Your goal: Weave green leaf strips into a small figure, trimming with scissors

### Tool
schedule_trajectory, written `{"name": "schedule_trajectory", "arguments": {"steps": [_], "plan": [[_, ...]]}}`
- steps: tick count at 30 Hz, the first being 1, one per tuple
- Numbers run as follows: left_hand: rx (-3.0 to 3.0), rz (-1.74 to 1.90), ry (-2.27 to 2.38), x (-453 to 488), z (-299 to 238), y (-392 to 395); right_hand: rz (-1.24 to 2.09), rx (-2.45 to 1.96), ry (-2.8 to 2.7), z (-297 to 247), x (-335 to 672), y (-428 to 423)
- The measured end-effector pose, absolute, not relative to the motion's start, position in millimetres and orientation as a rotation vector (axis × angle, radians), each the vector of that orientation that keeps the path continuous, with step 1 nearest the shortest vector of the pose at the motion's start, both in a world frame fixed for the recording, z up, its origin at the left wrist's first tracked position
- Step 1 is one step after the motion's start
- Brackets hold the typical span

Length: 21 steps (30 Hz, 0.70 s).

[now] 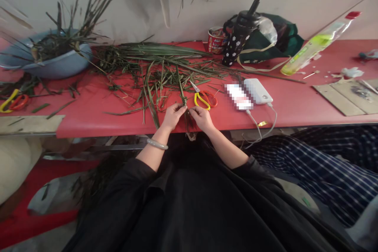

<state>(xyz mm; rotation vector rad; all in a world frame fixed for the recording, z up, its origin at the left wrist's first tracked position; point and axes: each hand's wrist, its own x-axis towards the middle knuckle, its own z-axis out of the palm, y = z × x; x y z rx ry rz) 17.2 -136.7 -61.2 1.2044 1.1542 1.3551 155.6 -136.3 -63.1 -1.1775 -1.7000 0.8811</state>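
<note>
Between my hands, near the table's front edge, is a slim bundle of green leaf strips (184,100), knotted or woven at its middle, with loose ends hanging below. My left hand (175,115) pinches it from the left, thumb and fingers pressed together. From the right, my right hand (202,117) pinches at the same bundle; exactly which strand it holds is too small to tell. Just beyond my right hand lie scissors (203,97) with yellow and red handles, blades pointing away. Cut green leaves (159,80) are heaped behind the bundle.
A blue basin (62,65) of plant stalks stands left, with more scissors (14,101) before it. To the right are a phone (239,96), a cabled power bank (258,91), a black tumbler (236,39), a leaning bottle (319,45) and cardboard (339,98). A person's checked clothing (325,169) is at right.
</note>
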Motion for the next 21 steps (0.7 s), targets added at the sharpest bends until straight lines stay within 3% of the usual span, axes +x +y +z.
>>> {"name": "schedule_trajectory", "arguments": {"steps": [21], "plan": [[1.244, 1.328, 1.195, 16.8, -59.7, -137.0, 0.871, -1.198, -1.724, -66.6, 155.0, -135.2]]}}
